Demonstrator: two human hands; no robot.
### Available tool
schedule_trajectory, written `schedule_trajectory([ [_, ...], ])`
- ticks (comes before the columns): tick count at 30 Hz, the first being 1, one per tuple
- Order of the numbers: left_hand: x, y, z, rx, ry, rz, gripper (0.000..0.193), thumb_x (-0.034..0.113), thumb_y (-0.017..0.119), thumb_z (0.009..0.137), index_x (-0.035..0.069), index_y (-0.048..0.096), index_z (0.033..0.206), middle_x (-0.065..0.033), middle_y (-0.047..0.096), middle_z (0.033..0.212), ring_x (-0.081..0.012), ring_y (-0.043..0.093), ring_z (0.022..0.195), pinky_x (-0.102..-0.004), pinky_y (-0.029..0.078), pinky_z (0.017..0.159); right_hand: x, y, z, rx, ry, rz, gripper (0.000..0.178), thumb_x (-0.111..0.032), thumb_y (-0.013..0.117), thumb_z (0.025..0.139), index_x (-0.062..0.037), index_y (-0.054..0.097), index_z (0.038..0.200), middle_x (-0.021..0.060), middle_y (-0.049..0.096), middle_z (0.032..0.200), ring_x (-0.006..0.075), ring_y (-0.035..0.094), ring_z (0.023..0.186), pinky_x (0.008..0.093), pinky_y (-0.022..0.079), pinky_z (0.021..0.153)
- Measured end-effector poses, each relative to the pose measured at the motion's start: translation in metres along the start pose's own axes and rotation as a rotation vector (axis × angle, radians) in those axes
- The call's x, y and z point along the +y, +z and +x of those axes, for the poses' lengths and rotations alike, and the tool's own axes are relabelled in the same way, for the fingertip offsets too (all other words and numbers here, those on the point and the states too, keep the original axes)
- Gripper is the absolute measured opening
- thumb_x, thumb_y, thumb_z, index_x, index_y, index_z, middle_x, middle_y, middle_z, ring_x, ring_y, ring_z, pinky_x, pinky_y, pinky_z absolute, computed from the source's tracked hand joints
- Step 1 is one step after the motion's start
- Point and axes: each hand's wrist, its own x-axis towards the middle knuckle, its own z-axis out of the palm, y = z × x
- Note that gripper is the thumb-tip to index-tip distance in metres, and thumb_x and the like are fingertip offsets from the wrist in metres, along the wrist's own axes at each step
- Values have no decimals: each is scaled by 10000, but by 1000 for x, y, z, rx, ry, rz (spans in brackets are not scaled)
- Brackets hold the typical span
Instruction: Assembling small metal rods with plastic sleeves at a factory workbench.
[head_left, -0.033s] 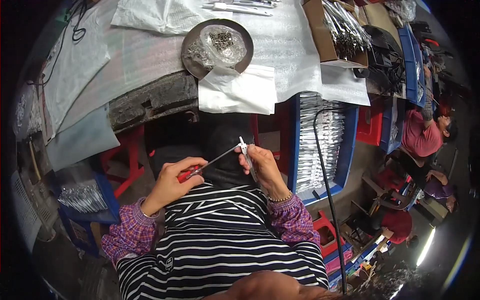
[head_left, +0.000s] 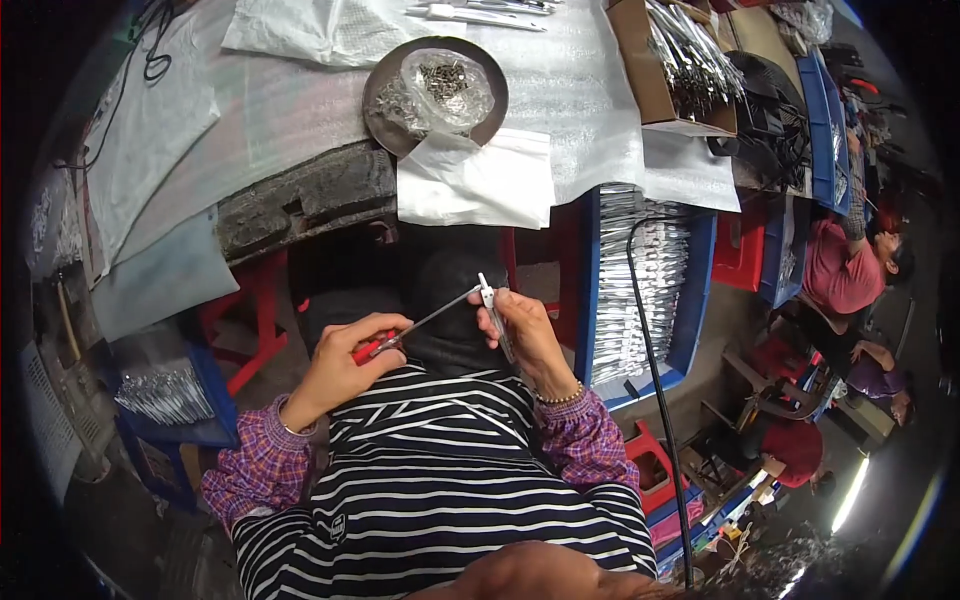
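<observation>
My left hand (head_left: 350, 362) is closed round the red handle of a screwdriver (head_left: 432, 317). The long thin shaft slants up to the right, and its tip meets the white head of a drawing compass (head_left: 489, 300) or is right beside it. My right hand (head_left: 525, 332) pinches that compass between thumb and fingers, its silver legs pointing down toward the palm. Both hands are above my lap, in front of the striped top. The screw at the compass head is too small to make out.
Ahead, the covered worktable holds a round dish (head_left: 497, 122) of small metal parts in plastic. A cardboard box (head_left: 632, 60) of compasses is at the far right. Blue crates (head_left: 704, 270) stand at the right, another crate (head_left: 222, 395) at the left. A black cable (head_left: 652, 380) runs down. Other people sit far right.
</observation>
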Motion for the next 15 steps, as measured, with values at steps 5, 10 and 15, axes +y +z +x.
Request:
schedule_trajectory([
  [5,-4,-2,-4,43,18,8,290,36,639,757,14,627,1046,-99,667,894,-163,646,793,-260,484,735,1,1,-1,10,-27,-62,351,-233,434,974,72,576,1072,53,612,754,70,532,585,190,464,527],
  [10,-8,-2,-7,17,-14,-3,280,36,631,770,12,630,1049,-111,670,884,-171,651,784,-265,489,720,1,3,-1,27,-64,-102,365,-250,440,972,71,577,1076,50,609,750,70,537,584,191,476,530],
  [15,-8,-1,-8,12,-26,8,275,40,639,765,11,634,1039,-117,671,887,-178,654,783,-268,491,715,2,5,0,30,-70,-127,371,-255,448,967,77,570,1079,56,608,752,72,533,582,192,473,527],
])
